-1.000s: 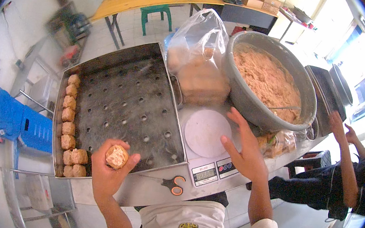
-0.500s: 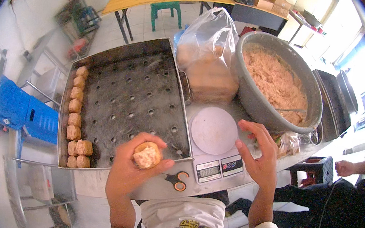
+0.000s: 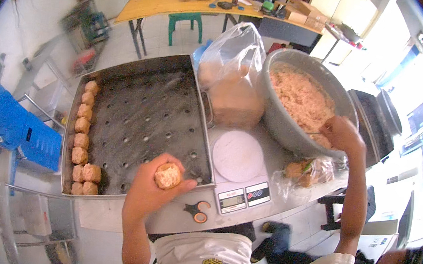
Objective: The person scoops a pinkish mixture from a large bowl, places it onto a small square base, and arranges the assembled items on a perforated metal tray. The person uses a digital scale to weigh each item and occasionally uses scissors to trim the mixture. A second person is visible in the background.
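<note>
Cube cupped in left hand, filled side up, likely against spillage. Right hand at four o'clock on basin; grip unclear.

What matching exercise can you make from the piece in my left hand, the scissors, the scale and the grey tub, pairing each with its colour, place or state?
Things
1. Stuffed piece
2. Scissors
3. Scale
4. Tub

Descriptions
A. Pale, with a round top and a small display
B. Filled with pinkish mixture
C. Held in the left hand
D. Dark, with orange on the handles

Right pairs: 1-C, 2-D, 3-A, 4-B
</note>
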Action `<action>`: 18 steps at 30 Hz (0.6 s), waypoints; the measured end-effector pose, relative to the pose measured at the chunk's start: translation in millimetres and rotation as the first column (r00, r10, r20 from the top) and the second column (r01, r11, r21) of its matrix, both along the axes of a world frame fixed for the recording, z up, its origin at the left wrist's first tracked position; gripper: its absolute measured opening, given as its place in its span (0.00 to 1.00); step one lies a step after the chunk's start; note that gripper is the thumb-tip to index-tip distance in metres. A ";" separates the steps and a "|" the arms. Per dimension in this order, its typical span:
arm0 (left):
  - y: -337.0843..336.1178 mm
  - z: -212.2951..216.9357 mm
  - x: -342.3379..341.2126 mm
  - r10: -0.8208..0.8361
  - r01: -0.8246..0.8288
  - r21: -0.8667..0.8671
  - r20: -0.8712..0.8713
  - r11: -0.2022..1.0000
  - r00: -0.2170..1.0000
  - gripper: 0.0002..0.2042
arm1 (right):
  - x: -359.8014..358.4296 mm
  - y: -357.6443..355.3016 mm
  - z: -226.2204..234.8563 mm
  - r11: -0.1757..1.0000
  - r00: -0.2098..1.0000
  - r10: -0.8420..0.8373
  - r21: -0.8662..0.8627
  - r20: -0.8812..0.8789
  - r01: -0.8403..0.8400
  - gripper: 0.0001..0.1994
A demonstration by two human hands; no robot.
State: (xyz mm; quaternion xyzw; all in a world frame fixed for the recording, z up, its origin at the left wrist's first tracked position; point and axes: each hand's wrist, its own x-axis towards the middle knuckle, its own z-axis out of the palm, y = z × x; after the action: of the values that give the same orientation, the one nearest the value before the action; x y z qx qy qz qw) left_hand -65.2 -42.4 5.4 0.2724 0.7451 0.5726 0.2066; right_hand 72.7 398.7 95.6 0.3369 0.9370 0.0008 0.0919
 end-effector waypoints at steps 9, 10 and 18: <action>0.7 0.3 3.5 0.010 -0.010 0.003 -0.048 1.000 0.999 0.17 | -12.2 24.2 40.1 0.878 0.882 0.470 -0.117 0.029 -0.464 0.25; -0.2 -1.2 3.9 0.016 -0.015 0.017 -0.031 1.000 0.999 0.17 | -10.2 18.1 61.4 0.860 0.873 0.487 -0.158 -0.037 -0.486 0.25; -1.3 -2.7 3.7 0.002 -0.001 0.009 -0.036 1.000 0.999 0.17 | -3.9 20.6 64.0 0.912 0.897 0.346 -0.125 -0.276 -0.390 0.25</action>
State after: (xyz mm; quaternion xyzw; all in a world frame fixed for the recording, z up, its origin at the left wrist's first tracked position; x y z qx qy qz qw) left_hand -61.6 -43.7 2.8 0.2830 0.7463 0.5712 0.1916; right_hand 68.8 419.3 159.6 0.1407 0.9842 -0.1073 0.0021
